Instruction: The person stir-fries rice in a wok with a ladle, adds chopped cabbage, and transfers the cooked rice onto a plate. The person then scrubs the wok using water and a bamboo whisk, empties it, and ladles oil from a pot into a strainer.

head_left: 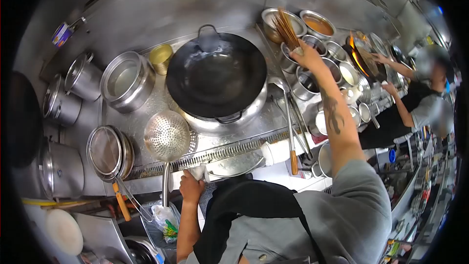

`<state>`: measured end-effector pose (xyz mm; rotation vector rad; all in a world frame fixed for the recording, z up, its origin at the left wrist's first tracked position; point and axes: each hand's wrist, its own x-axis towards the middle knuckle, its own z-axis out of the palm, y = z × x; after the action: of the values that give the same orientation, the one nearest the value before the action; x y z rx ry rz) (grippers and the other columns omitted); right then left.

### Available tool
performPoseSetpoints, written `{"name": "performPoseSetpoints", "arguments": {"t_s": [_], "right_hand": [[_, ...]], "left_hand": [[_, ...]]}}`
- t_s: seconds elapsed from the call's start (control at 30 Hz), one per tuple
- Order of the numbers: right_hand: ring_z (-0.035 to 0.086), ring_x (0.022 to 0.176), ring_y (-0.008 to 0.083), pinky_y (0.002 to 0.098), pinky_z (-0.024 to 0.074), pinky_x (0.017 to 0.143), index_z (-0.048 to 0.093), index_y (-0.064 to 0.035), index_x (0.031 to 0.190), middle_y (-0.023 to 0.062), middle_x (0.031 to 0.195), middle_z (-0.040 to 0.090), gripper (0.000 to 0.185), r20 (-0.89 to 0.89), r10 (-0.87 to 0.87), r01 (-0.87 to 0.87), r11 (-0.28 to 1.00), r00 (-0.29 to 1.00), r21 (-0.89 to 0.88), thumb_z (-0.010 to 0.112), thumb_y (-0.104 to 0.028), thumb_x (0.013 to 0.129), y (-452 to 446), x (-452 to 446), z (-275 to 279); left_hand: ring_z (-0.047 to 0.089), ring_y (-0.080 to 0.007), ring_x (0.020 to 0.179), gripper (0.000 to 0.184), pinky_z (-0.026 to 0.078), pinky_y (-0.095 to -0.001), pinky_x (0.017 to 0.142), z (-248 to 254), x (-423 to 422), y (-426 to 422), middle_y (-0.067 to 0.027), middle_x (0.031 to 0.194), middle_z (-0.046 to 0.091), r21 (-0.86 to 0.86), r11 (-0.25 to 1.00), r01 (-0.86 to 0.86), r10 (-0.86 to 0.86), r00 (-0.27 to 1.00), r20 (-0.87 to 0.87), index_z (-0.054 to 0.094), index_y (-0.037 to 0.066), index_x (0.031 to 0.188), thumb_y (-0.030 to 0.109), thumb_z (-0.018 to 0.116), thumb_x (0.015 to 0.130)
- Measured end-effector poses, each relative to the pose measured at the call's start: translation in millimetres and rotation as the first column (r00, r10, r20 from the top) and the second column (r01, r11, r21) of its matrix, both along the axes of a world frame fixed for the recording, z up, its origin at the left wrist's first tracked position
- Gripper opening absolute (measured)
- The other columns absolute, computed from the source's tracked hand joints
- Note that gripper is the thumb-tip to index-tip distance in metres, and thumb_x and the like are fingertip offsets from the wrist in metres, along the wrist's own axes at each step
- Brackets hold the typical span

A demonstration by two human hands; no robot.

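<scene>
Apparently, the left hand point(191, 186) grips white cloth point(198, 171) and the right hand point(308, 57) thin sticks point(285, 26), with the purple packet point(61, 34) unreadable.

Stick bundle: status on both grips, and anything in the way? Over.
Left grip closed on white cloth. Right grip at lower end of stick bundle, hold unclear. Metal containers crowded close by.

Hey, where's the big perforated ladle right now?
Left of centre in the head view, the perforated ladle sits between the mesh strainer and the black wok, its handle just left of the left hand.
</scene>
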<state>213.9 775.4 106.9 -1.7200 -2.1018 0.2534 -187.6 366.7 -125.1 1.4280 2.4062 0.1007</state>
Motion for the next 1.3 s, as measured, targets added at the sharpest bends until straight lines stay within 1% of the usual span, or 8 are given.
{"name": "performPoseSetpoints", "arguments": {"t_s": [0.13, 0.27, 0.4, 0.67, 0.8, 0.97, 1.1, 1.3], "right_hand": [[0.062, 0.087, 0.0160, 0.0303, 0.0513, 0.074, 0.040, -0.0084, 0.141, 0.0092, 0.104, 0.065, 0.076, -0.601, 0.054, -0.168, 0.977, 0.798, -0.135, 0.072, -0.039, 0.079, -82, 37, -118], [0.062, 0.095, 0.0203, 0.0300, 0.0480, 0.085, 0.044, -0.0042, 0.137, 0.0151, 0.108, 0.065, 0.074, -0.553, -0.258, -0.184, 0.763, 0.792, -0.620, 0.073, -0.035, 0.077, -198, 35, -200], [0.060, 0.087, 0.0192, 0.0318, 0.0481, 0.076, 0.052, 0.0022, 0.126, 0.0163, 0.098, 0.065, 0.051, -0.445, -0.135, -0.121, 0.858, 0.885, -0.499, 0.067, -0.023, 0.084, -228, 36, -266], [0.058, 0.096, 0.0411, 0.0458, 0.0472, 0.082, 0.049, 0.0049, 0.123, 0.0269, 0.101, 0.058, 0.052, -0.215, 0.017, -0.035, 0.996, 0.976, -0.080, 0.059, -0.008, 0.074, -281, 56, -251], [0.060, 0.082, 0.0446, 0.0477, 0.0488, 0.074, 0.044, 0.0074, 0.123, 0.0297, 0.086, 0.060, 0.055, -0.198, -0.092, 0.008, 0.922, 0.976, -0.388, 0.056, -0.012, 0.074, -282, 64, -281], [0.042, 0.041, 0.0124, 0.0302, 0.0375, 0.036, 0.045, -0.0023, 0.082, 0.0017, 0.058, 0.042, 0.011, -0.424, -0.088, 0.024, 0.988, 0.901, -0.156, 0.052, -0.001, 0.073, -237, 109, -331], [0.043, 0.041, 0.0138, 0.0321, 0.0364, 0.036, 0.047, 0.0028, 0.082, 0.0062, 0.060, 0.047, 0.012, -0.560, -0.290, 0.138, 0.944, 0.776, -0.298, 0.053, -0.005, 0.074, -258, 52, -241], [0.045, 0.039, 0.0099, 0.0251, 0.0359, 0.034, 0.047, -0.0038, 0.091, 0.0011, 0.058, 0.047, 0.010, -0.696, -0.163, 0.123, 0.987, 0.700, -0.107, 0.054, -0.006, 0.083, -249, 17, -228]], "left_hand": [[0.059, -0.0414, 0.090, 0.092, 0.051, -0.0481, 0.075, 21, 1, 1, -0.0262, 0.101, 0.055, -0.008, 1.000, -0.005, 0.005, 0.998, 0.066, 0.029, -0.008, 0.135, 0.033, 0.072, 0.064], [0.055, -0.0442, 0.096, 0.094, 0.047, -0.0486, 0.084, 55, 0, -16, -0.0286, 0.108, 0.052, 0.217, 0.976, 0.022, -0.027, 0.999, 0.021, 0.027, -0.006, 0.138, 0.034, 0.073, 0.066], [0.048, -0.0463, 0.110, 0.082, 0.040, -0.0486, 0.095, 82, -17, -25, -0.0311, 0.118, 0.049, 0.394, 0.919, -0.022, 0.053, 0.996, -0.068, 0.033, -0.007, 0.136, 0.026, 0.071, 0.071], [0.051, -0.0439, 0.109, 0.076, 0.040, -0.0467, 0.096, 140, -110, -87, -0.0291, 0.120, 0.051, 0.518, 0.821, -0.241, 0.353, 0.927, -0.129, 0.036, -0.006, 0.134, 0.021, 0.068, 0.071], [0.052, -0.0412, 0.111, 0.074, 0.041, -0.0441, 0.095, 144, -141, -110, -0.0268, 0.117, 0.055, 0.442, 0.772, -0.456, 0.507, 0.862, 0.005, 0.039, -0.005, 0.132, 0.022, 0.069, 0.070], [0.060, -0.0338, 0.103, 0.071, 0.045, -0.0365, 0.089, 111, -165, -135, -0.0238, 0.109, 0.060, 0.591, 0.709, -0.384, 0.450, 0.892, 0.039, 0.042, -0.006, 0.130, 0.025, 0.069, 0.073], [0.059, -0.0439, 0.099, 0.079, 0.046, -0.0429, 0.089, 91, -178, -149, -0.0304, 0.105, 0.060, 0.548, 0.691, -0.471, 0.480, 0.866, 0.138, 0.037, -0.008, 0.131, 0.032, 0.072, 0.072], [0.067, -0.0267, 0.071, 0.072, 0.052, -0.0390, 0.063, 28, -199, -149, -0.0166, 0.075, 0.065, 0.180, 0.563, -0.807, 0.454, 0.483, 0.749, 0.040, -0.007, 0.126, 0.020, 0.073, 0.068]]}}
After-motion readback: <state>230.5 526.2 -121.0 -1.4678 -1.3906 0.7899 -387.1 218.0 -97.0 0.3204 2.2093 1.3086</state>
